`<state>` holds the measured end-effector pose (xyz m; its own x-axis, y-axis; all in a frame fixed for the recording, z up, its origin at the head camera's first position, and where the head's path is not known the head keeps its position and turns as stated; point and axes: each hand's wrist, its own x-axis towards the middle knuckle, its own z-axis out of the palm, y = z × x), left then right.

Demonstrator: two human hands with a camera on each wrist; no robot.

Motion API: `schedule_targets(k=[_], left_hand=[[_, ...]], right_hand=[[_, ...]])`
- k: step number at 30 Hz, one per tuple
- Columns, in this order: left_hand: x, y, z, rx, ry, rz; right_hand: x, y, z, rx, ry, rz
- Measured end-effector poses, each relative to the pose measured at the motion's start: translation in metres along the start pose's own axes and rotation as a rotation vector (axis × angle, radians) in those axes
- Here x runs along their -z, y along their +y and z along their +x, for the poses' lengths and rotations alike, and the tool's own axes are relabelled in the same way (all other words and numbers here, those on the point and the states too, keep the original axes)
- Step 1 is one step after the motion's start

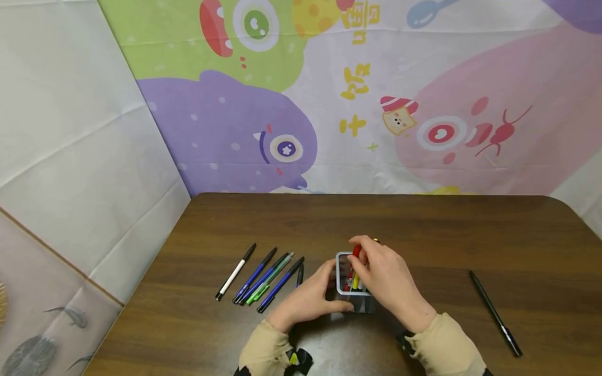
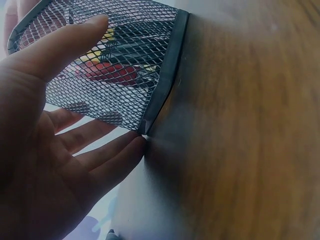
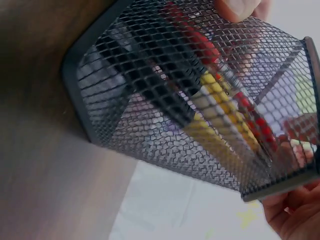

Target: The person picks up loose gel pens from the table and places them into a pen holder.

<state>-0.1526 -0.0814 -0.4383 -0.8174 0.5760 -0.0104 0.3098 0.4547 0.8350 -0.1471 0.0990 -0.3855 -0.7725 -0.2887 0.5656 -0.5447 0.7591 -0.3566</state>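
A dark wire-mesh pen holder [image 1: 338, 274] with a pale rim stands near the table's front, holding red, yellow and dark pens. My left hand [image 1: 307, 298] grips it from the left; in the left wrist view the thumb lies along the mesh and the fingers [image 2: 107, 160] reach round the other side to the bottom edge. Over the opening, my right hand [image 1: 389, 277] pinches a red pen [image 1: 356, 251] between thumb and fingers. Through the mesh in the right wrist view, a yellow pen [image 3: 230, 107] leans inside, beside red ones.
Left of the holder lie a white pen [image 1: 235, 277], several blue pens [image 1: 255, 272] and a green pen [image 1: 270, 279], side by side and slanted. A black pen [image 1: 494, 310] lies alone on the right of the brown table [image 1: 423, 224]. Behind the table hangs a cartoon-printed cloth [image 1: 357, 167].
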Motion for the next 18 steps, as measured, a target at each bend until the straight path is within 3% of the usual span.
schedule_targets(k=[4,11,15,18], left_hand=[[0.001,0.001,-0.002,0.022,0.000,0.019],[0.000,0.002,-0.002,0.057,-0.001,0.037],[0.000,0.001,-0.002,0.053,0.001,0.038],[-0.001,0.001,-0.002,0.054,0.004,0.035]], right_hand=[[0.007,0.003,-0.004,0.003,0.049,0.052],[0.033,0.022,-0.015,-0.003,0.165,0.026],[0.050,0.037,-0.026,-0.075,0.251,-0.003],[0.063,0.049,-0.034,-0.135,0.264,-0.022]])
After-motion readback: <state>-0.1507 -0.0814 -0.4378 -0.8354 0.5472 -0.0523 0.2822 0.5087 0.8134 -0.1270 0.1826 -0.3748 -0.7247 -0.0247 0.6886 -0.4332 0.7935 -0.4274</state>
